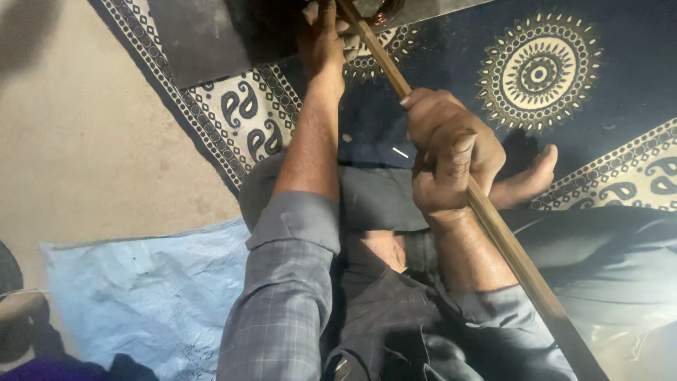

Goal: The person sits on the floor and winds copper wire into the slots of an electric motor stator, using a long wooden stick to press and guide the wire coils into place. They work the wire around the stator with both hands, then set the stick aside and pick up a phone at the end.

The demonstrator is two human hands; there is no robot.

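Note:
A long brown wooden stick (509,243) runs diagonally from the top middle down to the lower right. My right hand (451,152) is clenched around its middle, thumb pressed along the shaft. My left hand (323,39) reaches forward to the stick's far end at the top edge, where it rests against a dark round object (384,10) that is mostly cut off. Whether the left fingers grip anything is hidden. Grey checked sleeves cover both forearms. My bare foot (525,180) lies just behind the right hand.
I sit on a dark blue rug (599,106) with cream paisley and sunburst patterns. A dark flat slab (211,39) lies at the top. A pale blue plastic sheet (141,296) covers the concrete floor (77,155) at lower left.

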